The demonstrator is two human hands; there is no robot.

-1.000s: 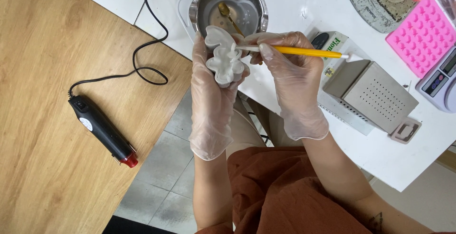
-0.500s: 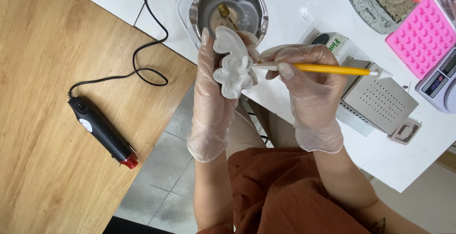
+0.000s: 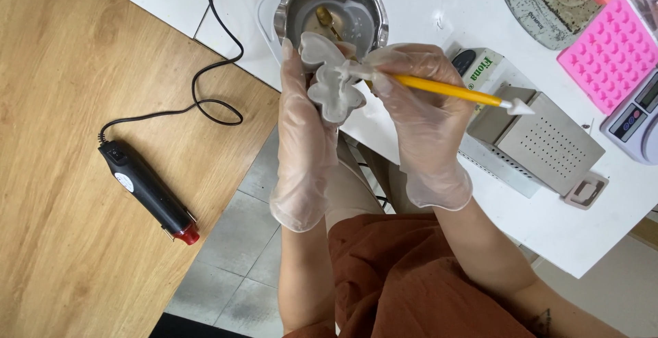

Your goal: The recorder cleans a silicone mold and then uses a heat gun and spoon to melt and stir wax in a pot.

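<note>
your left hand (image 3: 305,129) grips the white mould (image 3: 331,77); your right (image 3: 418,115) pinches the yellow tool (image 3: 449,90). the mould looks light, soft and probably slippery, so cradle its back.

My left hand (image 3: 305,125) holds the mould (image 3: 329,77) just in front of the metal pot (image 3: 334,2), which stands on the tabletop (image 3: 425,9) with what may be a spoon (image 3: 327,21) in it. My right hand (image 3: 418,115), right of the mould, holds the tool (image 3: 445,90), its tip touching the mould. Right of it lies a perforated metal box (image 3: 541,142); far left, on the other tabletop (image 3: 62,70), lies a heat gun (image 3: 147,190).
</note>
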